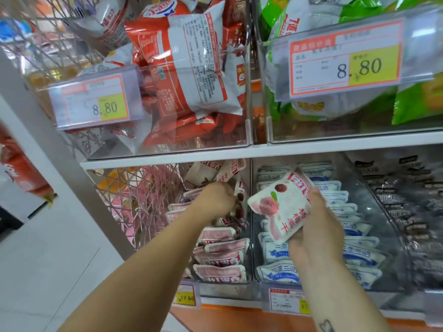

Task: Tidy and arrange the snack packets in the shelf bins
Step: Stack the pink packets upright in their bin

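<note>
The right hand (314,226) grips a pink-and-white packet (279,207) by its lower right side and holds it tilted just above the blue packets (278,271) under that hand. The packet looks light, soft and slick, so holding it across a sealed edge seems safest. Farther in, the left hand (215,200) curls among the pink packets (221,256). I cannot tell whether it holds one.
</note>
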Action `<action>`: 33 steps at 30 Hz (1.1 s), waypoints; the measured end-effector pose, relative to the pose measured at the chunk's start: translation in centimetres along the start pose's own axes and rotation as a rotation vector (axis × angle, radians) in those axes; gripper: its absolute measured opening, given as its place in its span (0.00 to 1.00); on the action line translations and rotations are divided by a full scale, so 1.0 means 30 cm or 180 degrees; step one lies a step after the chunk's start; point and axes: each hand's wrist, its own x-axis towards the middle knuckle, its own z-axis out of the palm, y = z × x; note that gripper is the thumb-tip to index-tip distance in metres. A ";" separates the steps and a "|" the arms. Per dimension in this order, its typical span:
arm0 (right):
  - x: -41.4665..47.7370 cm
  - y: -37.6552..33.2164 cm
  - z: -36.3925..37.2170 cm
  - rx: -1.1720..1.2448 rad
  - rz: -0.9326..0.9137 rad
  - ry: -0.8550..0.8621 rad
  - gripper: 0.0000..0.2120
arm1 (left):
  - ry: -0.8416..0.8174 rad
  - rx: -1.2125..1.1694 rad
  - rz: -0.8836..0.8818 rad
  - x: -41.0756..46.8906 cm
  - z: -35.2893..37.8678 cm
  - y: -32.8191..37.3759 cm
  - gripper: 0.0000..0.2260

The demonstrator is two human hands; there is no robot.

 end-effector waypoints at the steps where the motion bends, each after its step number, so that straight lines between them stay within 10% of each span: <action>1: 0.003 0.000 -0.002 -0.0010 0.0169 -0.0043 0.09 | -0.0003 -0.0473 -0.0035 -0.030 -0.024 0.001 0.04; 8: -0.056 0.008 0.021 -0.0048 0.1146 -0.1260 0.13 | 0.0225 -0.2188 0.0341 -0.281 -0.110 -0.036 0.11; 17: -0.108 0.023 0.014 -0.0797 -0.0088 -0.1563 0.11 | -0.0120 -0.3412 0.0213 -0.370 -0.051 -0.031 0.10; 24: -0.100 -0.022 0.017 -0.0943 -0.0253 -0.1651 0.19 | -0.0552 -0.3067 0.0534 -0.334 -0.048 0.019 0.07; 33: -0.004 -0.032 -0.011 -0.0493 -0.0334 -0.0527 0.15 | -0.0282 0.0386 0.0802 -0.047 -0.129 -0.115 0.08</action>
